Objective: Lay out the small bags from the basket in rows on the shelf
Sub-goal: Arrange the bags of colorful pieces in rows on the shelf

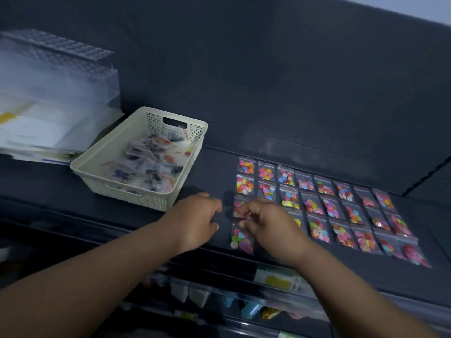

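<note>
Small bags of bright round pieces lie flat in neat rows on the dark shelf, edge to edge in a grid that runs from near the shelf's middle out to the right, four rows deep from back to front. Behind the shelf stands a dark back wall. At far left a blurred pile of clear and white packets sits on the shelf, just beside the cream plastic basket. That basket has perforated walls and a handle slot at its far end, and it holds more small bags, these ones filled with dark pieces and lying loose in a jumble. Below the shelf's front edge, a lower level shows clear bins with blurred goods in them.

Both bare forearms reach in from the bottom. The left hand hovers over bare shelf between the basket and the grid, fingers curled loosely inward with nothing visible in its grip. The right hand is at the grid's left column, its fingers bent down and pinching the edge of one bag in the third row, just behind the front bag of that column.
</note>
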